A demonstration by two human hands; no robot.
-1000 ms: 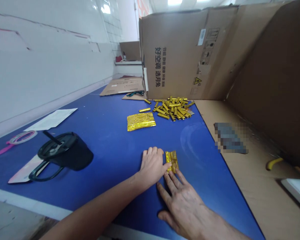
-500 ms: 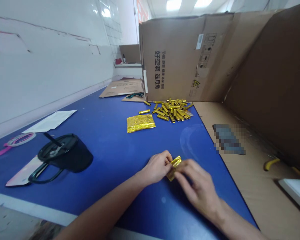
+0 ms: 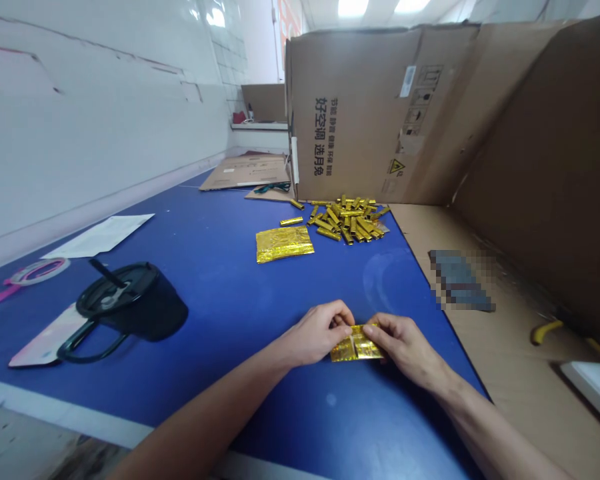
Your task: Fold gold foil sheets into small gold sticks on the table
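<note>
A small folded piece of gold foil (image 3: 356,345) lies low over the blue table (image 3: 220,293), held between both hands. My left hand (image 3: 320,331) pinches its left end with fingers curled. On the other end, my right hand (image 3: 403,343) grips with thumb and fingers closed. Farther back lies a flat stack of gold foil sheets (image 3: 284,243). Behind that is a heap of several small rolled gold pieces (image 3: 347,220), with one loose piece (image 3: 291,221) to its left.
A black lidded cup with a straw (image 3: 130,308) lies on its side at the left. A tape roll (image 3: 35,272) and white paper (image 3: 100,235) lie beyond it. A big cardboard box (image 3: 370,113) and cardboard panels wall the back and right.
The foil piece was pressed flat on the table under both hands; then both hands lifted it, and now they hold it by its two ends, turned lengthwise.
</note>
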